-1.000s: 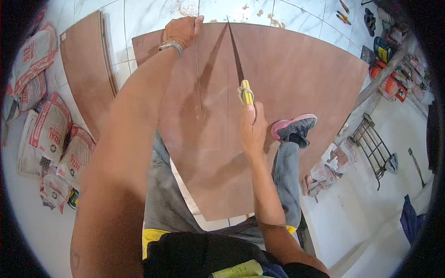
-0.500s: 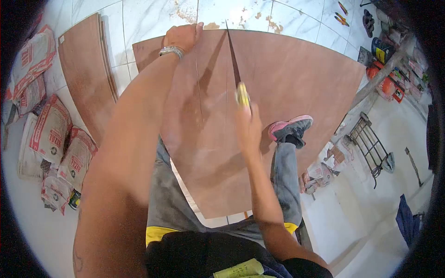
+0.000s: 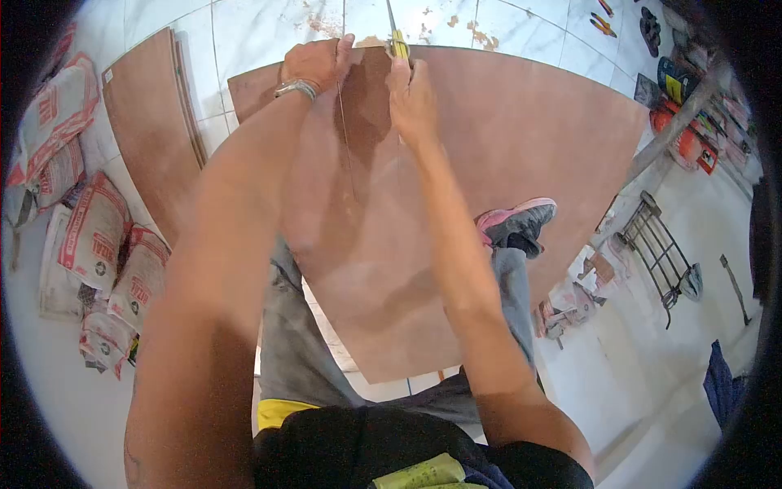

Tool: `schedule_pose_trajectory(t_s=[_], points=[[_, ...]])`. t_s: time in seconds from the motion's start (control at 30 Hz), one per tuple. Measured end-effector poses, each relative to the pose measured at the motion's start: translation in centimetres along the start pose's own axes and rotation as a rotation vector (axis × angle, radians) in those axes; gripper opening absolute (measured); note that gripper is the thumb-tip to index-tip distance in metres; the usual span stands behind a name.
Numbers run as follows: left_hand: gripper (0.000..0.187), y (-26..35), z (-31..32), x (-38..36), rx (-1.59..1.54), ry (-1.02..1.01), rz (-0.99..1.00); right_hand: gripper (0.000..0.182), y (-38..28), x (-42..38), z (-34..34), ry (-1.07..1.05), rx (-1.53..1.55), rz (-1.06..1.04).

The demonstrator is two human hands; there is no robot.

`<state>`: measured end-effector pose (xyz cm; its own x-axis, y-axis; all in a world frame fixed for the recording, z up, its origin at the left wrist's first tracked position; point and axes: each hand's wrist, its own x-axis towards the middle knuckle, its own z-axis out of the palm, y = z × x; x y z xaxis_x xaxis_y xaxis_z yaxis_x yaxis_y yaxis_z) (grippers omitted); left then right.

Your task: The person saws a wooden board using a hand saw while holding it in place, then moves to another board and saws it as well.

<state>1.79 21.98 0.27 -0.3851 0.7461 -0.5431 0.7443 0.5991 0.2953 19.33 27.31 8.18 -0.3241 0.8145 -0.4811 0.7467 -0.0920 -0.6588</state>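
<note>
A large reddish-brown plywood sheet [image 3: 505,138] lies in front of me, with a thin dark line running inward from its far edge. My left hand [image 3: 314,65], with a metal watch at the wrist, grips that far edge, its thumb on the right and its fingers partly hidden. To the right of it, my right hand [image 3: 411,94] is closed around the yellow handle of a handsaw [image 3: 399,45]. The saw's handle is at the sheet's far edge, and the visible blade points away over the floor. My shoe [image 3: 521,224] rests on the sheet's right part.
More plywood sheets [image 3: 151,122] lie at the left, beside several printed sacks [image 3: 94,232]. Pliers [image 3: 603,27] and a dark sandal [image 3: 648,33] are on the tiled floor at the far right. A metal hand truck [image 3: 656,244] stands on the right, near a red object [image 3: 680,143].
My right hand has pushed the saw forward, away from me, so its handle is now at the sheet's far edge. My left hand stays on the edge.
</note>
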Motion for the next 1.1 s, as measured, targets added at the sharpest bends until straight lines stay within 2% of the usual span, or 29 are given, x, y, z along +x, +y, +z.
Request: schedule_pose_trajectory(t_s=[0.07,0.13,0.17,0.23,0.33,0.37,0.4,0.43,0.5,0.6,0.7,0.73,0.77,0.8,0.87,0.93,0.97,1.0,1.03,1.07,1.1], points=[[0.075,-0.3,-0.1,0.3,0.016,0.011,0.016,0.044,0.7,-3.3,-1.7,0.018,0.065,-0.05],[0.076,-0.6,0.9,0.6,0.01,0.051,0.037,0.043,1.0,-9.8,-4.6,0.012,-0.06,0.086],[0.075,-0.4,0.5,0.5,-0.005,0.033,0.041,0.043,1.8,-13.2,-6.1,-0.024,0.089,0.012],[0.075,-0.2,-0.4,0.2,-0.031,-0.009,0.037,0.042,-1.2,-18.0,-9.7,-0.158,-0.007,0.303],[0.073,-0.4,0.0,0.3,-0.022,0.002,0.015,0.041,1.7,-15.4,-6.9,-0.03,0.06,-0.026],[0.073,-0.3,0.0,0.4,-0.014,-0.006,0.014,0.039,1.0,-11.4,-5.2,-0.05,-0.036,0.11],[0.072,-0.2,-0.1,0.4,-0.009,-0.017,0.012,0.039,2.4,-6.8,-1.9,0.052,0.053,0.002],[0.071,-0.2,0.0,0.3,-0.006,-0.025,0.008,0.04,2.8,-2.2,0.2,0.068,-0.02,-0.034],[0.07,-0.2,-0.1,0.6,-0.01,0.055,0.018,0.039,2.4,1.6,2.1,0.112,0.148,-0.099],[0.072,0.2,-0.6,-0.2,-0.016,0.024,0.024,0.039,1.9,2.2,1.7,0.091,0.144,-0.063],[0.073,0.3,-0.4,-0.4,-0.019,0.017,0.014,0.04,2.9,-3.6,-0.8,0.082,0.166,-0.135],[0.074,0.2,-0.3,-0.1,-0.021,0.031,0.009,0.04,2.2,-7.4,-2.5,0.069,0.106,-0.042],[0.074,0.3,-0.6,0.2,-0.012,0.016,0.013,0.039,0.3,-11.1,-4.9,-0.035,0.131,0.208],[0.074,0.4,-0.8,0.3,-0.002,0.001,0.013,0.039,0.4,-14.2,-6.3,-0.016,0.111,0.15],[0.073,-0.1,-0.3,0.3,0.008,0.001,0.026,0.038,-1.0,-18.2,-9.1,-0.162,0.12,0.337],[0.071,-0.7,0.9,0.7,0.007,0.061,0.048,0.037,-0.3,-14.9,-6.9,-0.08,0.126,0.181],[0.071,-0.7,0.3,0.8,0.014,0.024,0.043,0.037,0.5,-12.6,-5.2,-0.04,0.128,0.114],[0.072,-0.2,-0.5,0.4,0.015,-0.021,0.038,0.035,2.0,-7.7,-1.7,0.071,0.0,0.135],[0.072,0.2,-0.9,0.2,0.013,-0.056,0.029,0.036,2.4,-2.7,0.4,0.045,0.13,0.026],[0.072,0.2,-1.0,0.7,0.006,-0.019,0.032,0.037,3.5,1.6,2.7,0.124,0.123,-0.081],[0.072,0.1,-0.8,0.9,0.003,0.012,0.037,0.037,2.3,3.7,3.0,0.135,0.168,-0.084]])
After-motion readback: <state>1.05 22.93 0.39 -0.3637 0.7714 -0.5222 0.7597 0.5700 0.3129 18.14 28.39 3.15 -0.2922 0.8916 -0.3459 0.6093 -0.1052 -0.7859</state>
